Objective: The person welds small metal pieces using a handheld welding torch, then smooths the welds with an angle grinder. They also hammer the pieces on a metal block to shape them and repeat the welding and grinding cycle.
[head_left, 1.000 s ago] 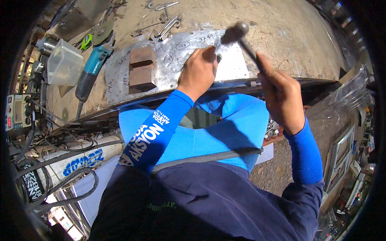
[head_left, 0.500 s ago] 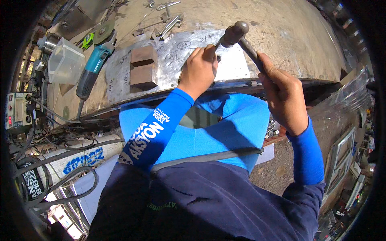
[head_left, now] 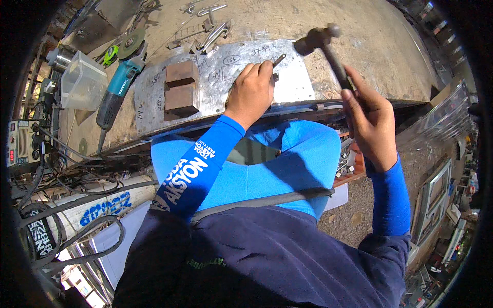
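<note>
My left hand [head_left: 251, 93] is closed round a short dark metal rod [head_left: 280, 60], perhaps a punch. Its upper end sticks out past my fingers, tilted up to the right; the lower end is hidden by my hand. Beneath it lies a shiny metal plate [head_left: 300, 84] with handwritten marks, near the bench's front edge. Off to the right, my right hand [head_left: 371, 115] grips the handle of a ball-peen hammer [head_left: 317, 39]. The hammer head is raised, apart from the rod. Left of my left hand, a brown slotted metal block [head_left: 182, 97] rests on the plate.
On the bench [head_left: 372, 56] at left lie an angle grinder [head_left: 120, 84] and a clear plastic container [head_left: 84, 81]. Bent metal rods [head_left: 214, 36] are scattered at the back. Cables [head_left: 110, 218] loop over a white cylinder [head_left: 110, 203] at lower left. A boxed device [head_left: 21, 142] stands far left.
The hammer has moved right, away from the rod's end, which now shows plainly. My right hand has shifted right and slightly down; my left hand stays nearly in place.
</note>
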Demonstrator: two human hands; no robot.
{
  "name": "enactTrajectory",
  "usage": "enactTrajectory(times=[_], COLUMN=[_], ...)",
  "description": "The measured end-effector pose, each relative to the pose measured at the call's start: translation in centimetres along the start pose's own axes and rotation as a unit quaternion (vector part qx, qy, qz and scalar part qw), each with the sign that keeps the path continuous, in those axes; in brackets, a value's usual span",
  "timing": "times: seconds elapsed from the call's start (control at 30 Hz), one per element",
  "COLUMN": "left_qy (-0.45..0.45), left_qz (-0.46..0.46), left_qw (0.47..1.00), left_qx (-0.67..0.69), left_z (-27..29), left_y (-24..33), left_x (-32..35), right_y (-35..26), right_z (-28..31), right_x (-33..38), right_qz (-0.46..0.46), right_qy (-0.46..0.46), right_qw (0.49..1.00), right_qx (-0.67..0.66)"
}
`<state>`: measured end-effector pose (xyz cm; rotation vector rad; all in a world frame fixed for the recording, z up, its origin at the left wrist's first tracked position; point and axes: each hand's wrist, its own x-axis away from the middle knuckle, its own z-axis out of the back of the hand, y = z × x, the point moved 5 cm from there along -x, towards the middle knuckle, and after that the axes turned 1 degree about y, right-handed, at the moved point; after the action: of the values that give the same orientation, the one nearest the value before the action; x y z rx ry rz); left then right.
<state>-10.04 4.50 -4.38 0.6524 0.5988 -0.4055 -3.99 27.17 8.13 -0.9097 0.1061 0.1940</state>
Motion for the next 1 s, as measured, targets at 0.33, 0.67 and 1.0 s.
enactTrajectory(times=[0.33, 0.67, 1.0], left_qy=[-0.02, 0.064, 0.118], left_qz=[-0.044, -0.004, 0.144], left_qw=[0.999, 0.984, 0.981], left_qx=[-0.011, 0.164, -0.051], left_z=[-0.1, 4.5, 22.7], left_y=[0.7, 1.3, -5.7], left_x=[0.2, 2.5, 10.0], right_y=[13.5, 15.2, 35.0], right_z=[-1.1, 4.8, -0.3], right_x=[-8.2, -1.9, 33.4], right_qz=[-0.193, -0.038, -0.425], right_qy=[0.108, 0.157, 0.09], right_qw=[0.906, 0.968, 0.898], right_qx=[-0.36, 0.194, 0.068])
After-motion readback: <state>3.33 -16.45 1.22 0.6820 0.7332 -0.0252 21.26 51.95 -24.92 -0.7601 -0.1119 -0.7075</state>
